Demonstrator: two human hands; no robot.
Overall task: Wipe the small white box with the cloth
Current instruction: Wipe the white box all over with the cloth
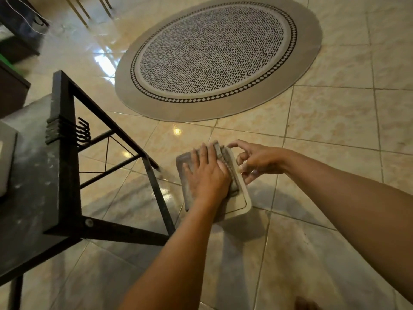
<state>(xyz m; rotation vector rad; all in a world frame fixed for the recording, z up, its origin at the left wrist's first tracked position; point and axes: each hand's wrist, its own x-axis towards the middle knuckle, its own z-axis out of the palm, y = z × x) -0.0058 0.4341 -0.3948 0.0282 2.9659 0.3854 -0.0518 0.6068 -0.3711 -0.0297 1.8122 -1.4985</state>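
left hand point(206, 175): palm down and flat on the cloth, fingers spread a little and pointing away from the person, pressing the cloth onto the top of the box; nothing is pinched between the fingers
right hand point(253, 163): at the right edge of the box, fingers curled and clamped on that edge, index finger stretched out over the far corner; the thumb's exact contact is hard to make out
small white box point(240, 203): held up in the air between the two hands, over the tiled floor and just right of the black table's corner; its top face is tilted toward the camera, with only the near right corner and right rim showing bare
cloth point(186, 191): grey, folded, lying across most of the box top under the left hand, its folded layers bunched along the right side near the right hand's fingers
black table point(64, 175): dark metal frame with a dusty grey top, at the left; thin crossbars show beneath it
rug point(216, 57): round, grey border with a black and white dashed centre, on the floor well beyond the hands
floor point(335, 130): glossy beige tiles with light glare
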